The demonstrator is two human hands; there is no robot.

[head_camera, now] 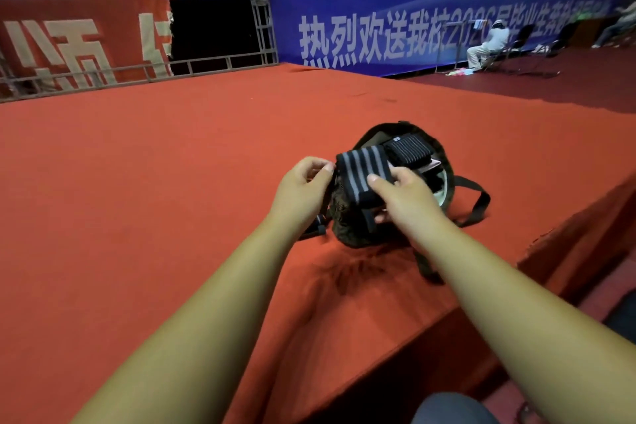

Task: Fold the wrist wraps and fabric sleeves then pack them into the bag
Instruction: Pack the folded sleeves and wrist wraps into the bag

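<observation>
Now, both bare forearms reach out over the red carpet [172,182]. The left hand [303,186] is curled, pinching the near-left rim of the dark bag [347,227] and touching the wrap's corner. The right hand [406,196] grips a folded striped wrist wrap [361,172], thumb on top, fingers underneath, holding it over the bag's open mouth. Deeper inside the bag lies a second folded wrap [409,148], dark, finely striped. A strap [478,203] loops out to the right on the carpet. Far back there's a blue banner [413,27], and a seated person [488,45] on a chair.
</observation>
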